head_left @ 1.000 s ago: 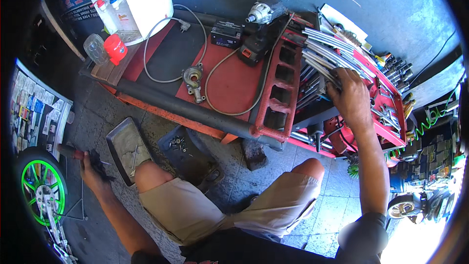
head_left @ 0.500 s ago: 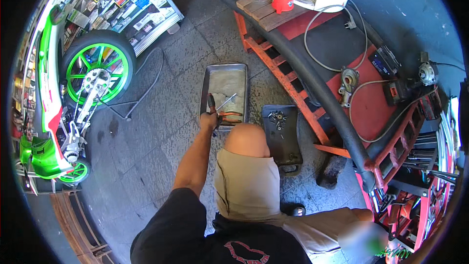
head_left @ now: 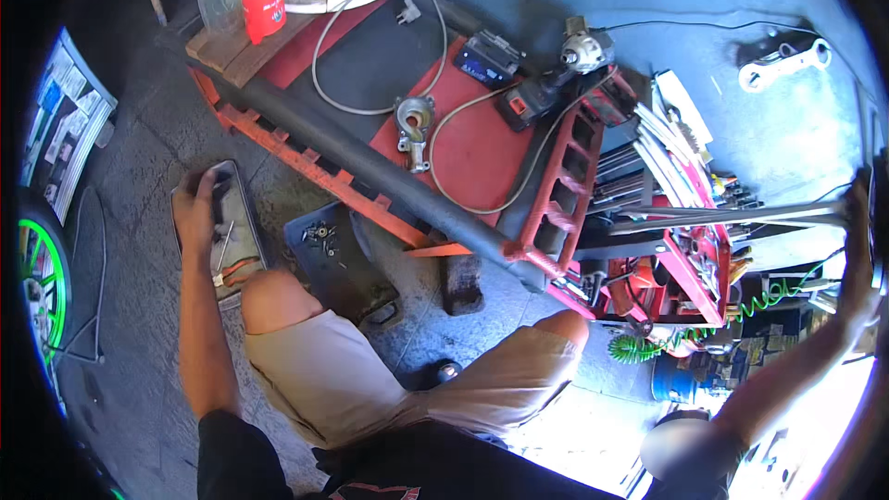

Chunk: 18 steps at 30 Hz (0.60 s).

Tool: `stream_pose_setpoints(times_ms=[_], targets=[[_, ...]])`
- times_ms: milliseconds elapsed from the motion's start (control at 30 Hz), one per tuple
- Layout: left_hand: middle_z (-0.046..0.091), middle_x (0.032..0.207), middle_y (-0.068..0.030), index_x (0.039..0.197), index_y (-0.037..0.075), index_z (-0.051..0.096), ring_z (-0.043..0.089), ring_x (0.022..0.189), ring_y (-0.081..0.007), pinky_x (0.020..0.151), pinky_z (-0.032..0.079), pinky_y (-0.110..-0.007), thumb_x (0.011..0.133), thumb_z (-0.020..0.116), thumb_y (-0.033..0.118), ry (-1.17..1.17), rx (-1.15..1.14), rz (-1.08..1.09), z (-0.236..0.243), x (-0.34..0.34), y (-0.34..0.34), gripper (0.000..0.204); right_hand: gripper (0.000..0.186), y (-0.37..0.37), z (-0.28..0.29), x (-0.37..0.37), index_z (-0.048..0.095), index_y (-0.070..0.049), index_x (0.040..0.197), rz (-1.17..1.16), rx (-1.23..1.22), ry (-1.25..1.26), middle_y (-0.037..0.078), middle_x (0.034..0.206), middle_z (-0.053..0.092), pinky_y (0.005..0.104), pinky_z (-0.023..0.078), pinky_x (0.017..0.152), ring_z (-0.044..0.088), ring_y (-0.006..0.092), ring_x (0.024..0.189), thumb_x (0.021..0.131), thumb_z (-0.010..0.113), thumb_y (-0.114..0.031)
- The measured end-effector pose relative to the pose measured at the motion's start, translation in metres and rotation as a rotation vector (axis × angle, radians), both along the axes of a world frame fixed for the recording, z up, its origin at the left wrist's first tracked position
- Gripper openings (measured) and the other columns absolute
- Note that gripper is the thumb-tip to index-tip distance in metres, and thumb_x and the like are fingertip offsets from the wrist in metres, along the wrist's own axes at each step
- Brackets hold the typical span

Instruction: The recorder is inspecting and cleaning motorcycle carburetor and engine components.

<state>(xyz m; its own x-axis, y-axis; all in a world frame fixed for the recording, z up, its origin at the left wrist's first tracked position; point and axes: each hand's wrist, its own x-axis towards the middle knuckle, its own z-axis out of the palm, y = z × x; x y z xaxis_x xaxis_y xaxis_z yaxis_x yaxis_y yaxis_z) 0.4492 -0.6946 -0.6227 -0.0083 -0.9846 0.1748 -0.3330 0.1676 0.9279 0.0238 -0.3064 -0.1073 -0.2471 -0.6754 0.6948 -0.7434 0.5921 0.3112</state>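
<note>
At 9 o'clock, left hand [head_left: 194,211]: over the far end of the tray, fingers bent; I can't tell from my feed whether it grips anything or touches the tray.
Tray [head_left: 245,241]: 9 o'clock, on the floor; holds a thin metal rod [head_left: 225,243] and orange-handled pliers [head_left: 243,266], the pliers nearest the knee.
Right hand [head_left: 859,236]: 3 o'clock, near the rim of my view, closed around the end of the long silver bars; finger detail dark.
Long silver bars [head_left: 741,216]: 3 o'clock, roughly level, pointing back toward the centre, crossing in front of the tool cart [head_left: 690,280].
Black bin [head_left: 347,280]: between 8 and 9, bolts [head_left: 321,237] inside.
Bench [head_left: 472,162]: 12 o'clock; metal housing [head_left: 414,134] on it at 11, power tool [head_left: 583,51] at 1.
Green coiled hose [head_left: 639,348]: 4 o'clock.
</note>
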Motion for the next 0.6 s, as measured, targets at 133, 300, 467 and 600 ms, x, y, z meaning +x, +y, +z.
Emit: stream_pose_setpoints(times_ms=[133,300,467,600], targets=[[0.071,0.096,-0.0080,0.110,0.002,0.069,0.068,0.088,-0.0172,0.082,0.054,-0.034,0.093,0.070,0.027,0.479,0.030,-0.504,0.139,-0.087,0.066,0.031,0.037,-0.048,-0.048,0.004,0.060,-0.001,0.128,0.194,0.015,-0.615,0.001,0.097,0.062,0.0214,0.037,0.067,0.049,0.0060,0.078,0.103,0.064,-0.027],[0.064,0.106,-0.0165,0.118,0.006,0.062,0.065,0.094,-0.0352,0.080,0.053,-0.043,0.072,0.087,0.040,0.071,-0.784,-0.719,0.231,-0.152,0.144,0.063,0.045,-0.104,-0.107,0.055,0.056,-0.001,0.137,0.321,-0.157,-0.840,0.000,0.095,0.062,0.0224,0.035,0.063,0.048,0.0053,0.072,0.101,0.066,-0.026],[0.067,0.086,-0.0085,0.096,0.006,0.066,0.062,0.072,-0.0288,0.062,0.050,-0.045,0.082,0.077,0.023,-0.320,-0.609,-0.590,0.214,-0.120,0.133,0.024,0.041,-0.163,-0.146,0.088,0.061,0.004,0.123,0.738,0.008,-1.140,0.007,0.100,0.067,0.0273,0.046,0.078,0.060,0.0124,0.087,0.097,0.069,-0.027],[0.073,0.092,-0.0135,0.100,0.005,0.073,0.071,0.082,-0.0321,0.074,0.057,-0.042,0.090,0.073,0.022,-0.372,-0.536,-0.318,0.149,-0.033,0.115,0.020,0.061,-0.149,-0.194,0.070,0.052,0.005,0.137,0.839,0.134,-1.134,0.012,0.126,0.059,0.0342,0.041,0.104,0.055,0.0199,0.117,0.098,0.067,-0.039]])
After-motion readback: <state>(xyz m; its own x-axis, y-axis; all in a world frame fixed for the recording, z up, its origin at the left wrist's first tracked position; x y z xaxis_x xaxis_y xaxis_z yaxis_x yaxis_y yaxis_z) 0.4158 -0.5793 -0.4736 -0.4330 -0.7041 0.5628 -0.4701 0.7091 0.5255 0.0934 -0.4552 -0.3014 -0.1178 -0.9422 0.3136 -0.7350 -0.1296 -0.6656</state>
